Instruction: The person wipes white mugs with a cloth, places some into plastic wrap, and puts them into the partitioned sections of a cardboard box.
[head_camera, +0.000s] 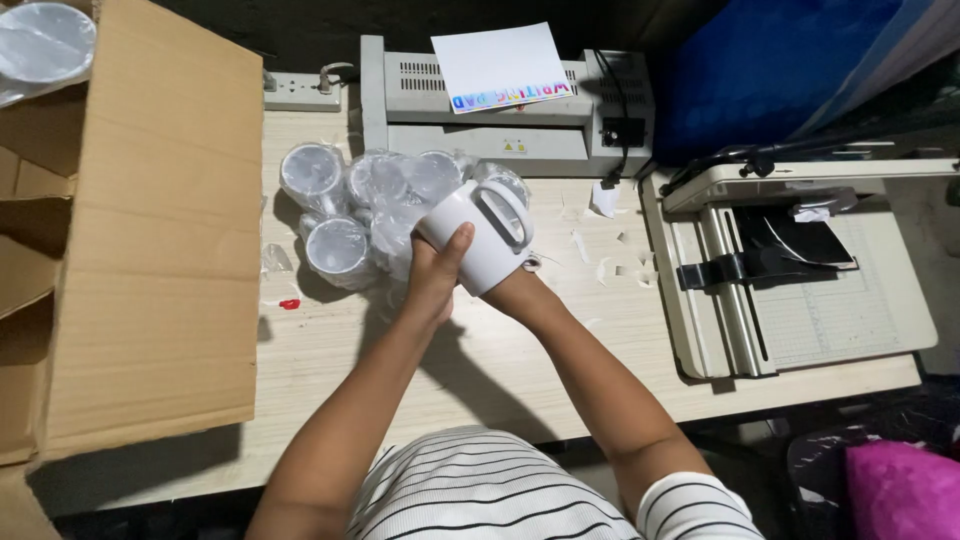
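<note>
A white mug (480, 232) lies tilted in both my hands above the pale wooden table (520, 350), its handle facing up. My left hand (437, 270) grips its left side, thumb across the body. My right hand (512, 280) supports it from below and is mostly hidden by the mug. Just behind stand several mugs wrapped in clear plastic (370, 205).
A large open cardboard box (150, 230) fills the left. A grey laminator (500, 110) with a white sheet (500, 65) on top sits at the back, a power strip (300, 90) beside it. A paper cutter (800, 270) is on the right. Paper scraps dot the table.
</note>
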